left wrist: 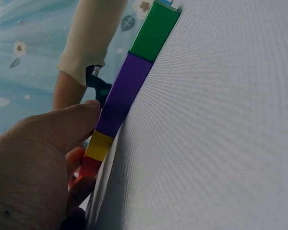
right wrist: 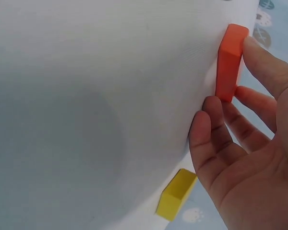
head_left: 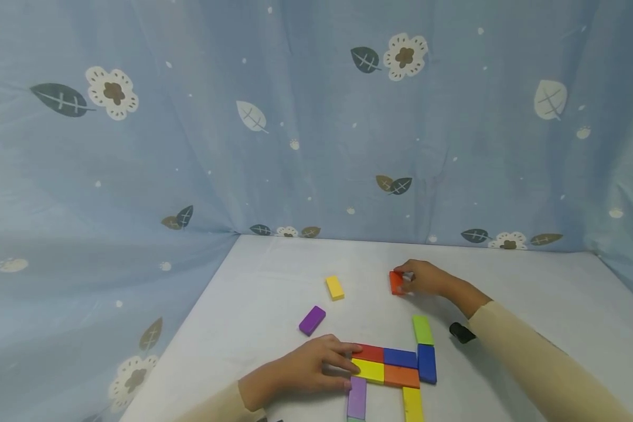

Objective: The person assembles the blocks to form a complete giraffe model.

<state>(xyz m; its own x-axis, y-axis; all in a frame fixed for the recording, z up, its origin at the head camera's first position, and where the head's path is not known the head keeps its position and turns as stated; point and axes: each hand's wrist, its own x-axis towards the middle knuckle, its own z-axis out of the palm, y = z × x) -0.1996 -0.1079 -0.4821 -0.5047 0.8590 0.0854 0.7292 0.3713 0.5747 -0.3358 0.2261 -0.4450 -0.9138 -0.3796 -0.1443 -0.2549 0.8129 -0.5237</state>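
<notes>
At the far part of the table, my right hand (head_left: 426,278) pinches a red-orange block (head_left: 395,283); in the right wrist view the thumb and a finger touch the block (right wrist: 229,64) while other fingers extend below it. My left hand (head_left: 311,364) rests at the left side of a flat group of blocks, fingertips on the red block (head_left: 369,353), the yellow block (head_left: 368,371) and beside the light purple block (head_left: 356,398). Joined to these are a blue block (head_left: 401,358) and an orange block (head_left: 401,377). The left wrist view shows the thumb against the purple block (left wrist: 124,93).
A loose yellow block (head_left: 334,288) and a dark purple block (head_left: 312,320) lie left of the right hand. A lime block (head_left: 422,330), an upright-lying blue block (head_left: 427,363) and another yellow block (head_left: 413,404) extend the group. Patterned blue cloth (head_left: 316,129) stands behind the table.
</notes>
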